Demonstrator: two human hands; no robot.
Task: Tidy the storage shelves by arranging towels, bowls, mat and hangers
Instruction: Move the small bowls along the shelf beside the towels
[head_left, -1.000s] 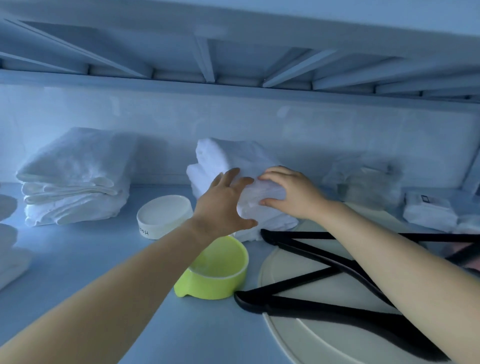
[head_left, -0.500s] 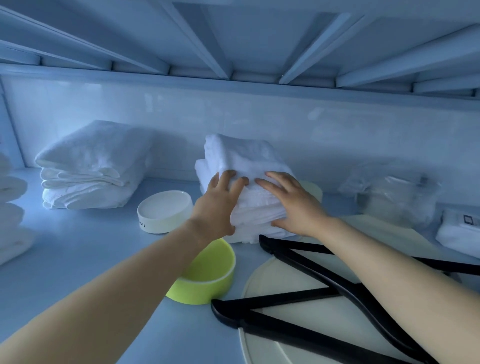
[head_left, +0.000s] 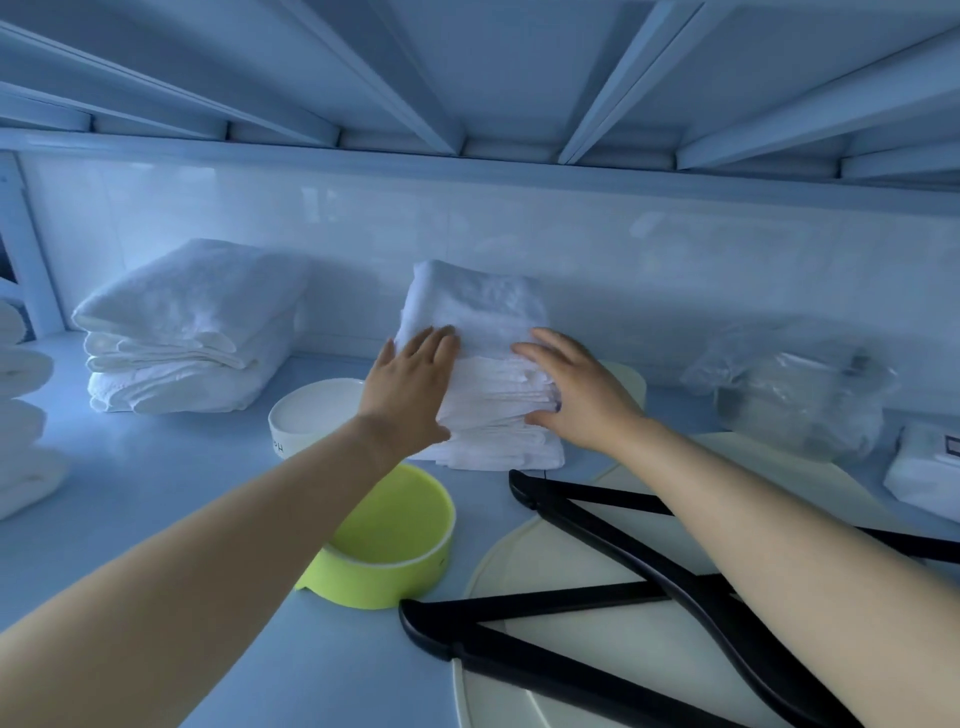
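Observation:
A stack of folded white towels stands at the middle back of the shelf. My left hand presses flat against its left side and my right hand against its right side, fingers straight. A lime green bowl sits in front, under my left forearm. A white bowl lies to its left. Black hangers lie on a cream mat at the right. A second pile of white towels rests at the back left.
Rolled white towels stand at the left edge. Clear plastic bags and a white packet sit at the back right. The slatted underside of the upper shelf hangs low overhead.
Both hands slid from the top front of the middle towel stack down to its sides. The view has moved closer and tilted upward.

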